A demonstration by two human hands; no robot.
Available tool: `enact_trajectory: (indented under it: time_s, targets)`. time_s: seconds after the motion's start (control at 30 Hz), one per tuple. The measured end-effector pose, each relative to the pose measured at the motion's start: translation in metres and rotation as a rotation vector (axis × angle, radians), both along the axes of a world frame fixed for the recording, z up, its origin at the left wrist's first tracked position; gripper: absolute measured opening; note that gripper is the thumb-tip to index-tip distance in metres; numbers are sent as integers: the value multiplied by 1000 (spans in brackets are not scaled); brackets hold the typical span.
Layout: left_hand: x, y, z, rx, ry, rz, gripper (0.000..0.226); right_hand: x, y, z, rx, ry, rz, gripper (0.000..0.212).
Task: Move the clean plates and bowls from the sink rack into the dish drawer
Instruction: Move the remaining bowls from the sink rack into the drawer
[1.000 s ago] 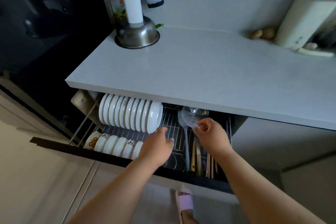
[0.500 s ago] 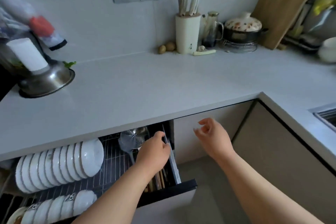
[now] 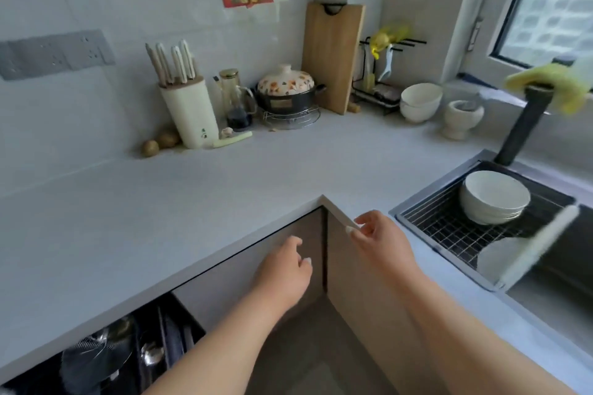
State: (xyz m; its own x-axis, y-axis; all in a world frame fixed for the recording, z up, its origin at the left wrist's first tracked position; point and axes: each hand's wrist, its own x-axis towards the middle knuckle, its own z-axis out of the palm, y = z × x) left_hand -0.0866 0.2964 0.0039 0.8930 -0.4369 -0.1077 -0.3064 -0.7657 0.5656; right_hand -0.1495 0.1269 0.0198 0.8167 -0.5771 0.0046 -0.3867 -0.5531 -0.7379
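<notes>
A stack of white bowls (image 3: 494,199) sits upside down on the wire sink rack (image 3: 449,228) at the right. A white plate (image 3: 500,261) leans at the rack's near end, partly behind a blurred white bar. The open dish drawer (image 3: 134,353) shows at the bottom left, with ladles and a strainer in it. My left hand (image 3: 285,272) hangs empty in front of the corner cabinet, fingers loosely apart. Just left of the rack, my right hand (image 3: 382,240) hovers over the counter edge with its fingers spread and empty.
The grey counter (image 3: 224,189) wraps around the corner. At the back stand a knife block (image 3: 189,112), a clay pot (image 3: 287,90), a cutting board (image 3: 332,54), two stacked white bowls (image 3: 418,101) and a mortar (image 3: 460,115). A black faucet (image 3: 526,119) carries a yellow cloth.
My view has swung right from the drawer to the sink. Both hands have left the drawer and moved right, the right hand nearing the rack.
</notes>
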Motion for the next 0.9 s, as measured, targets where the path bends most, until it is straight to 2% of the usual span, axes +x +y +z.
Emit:
enact_trajectory:
  time_s: [0.33, 0.57, 0.9]
  targets:
    - [3, -157, -15, 61, 15, -239, 51, -32, -150, -16, 57, 18, -241, 31]
    - [19, -219, -36, 159, -67, -394, 65, -48, -206, -40, 159, 75, -396, 32]
    - [55, -292, -80, 385, -127, -576, 76, -33, -278, -60, 177, 172, -532, 47]
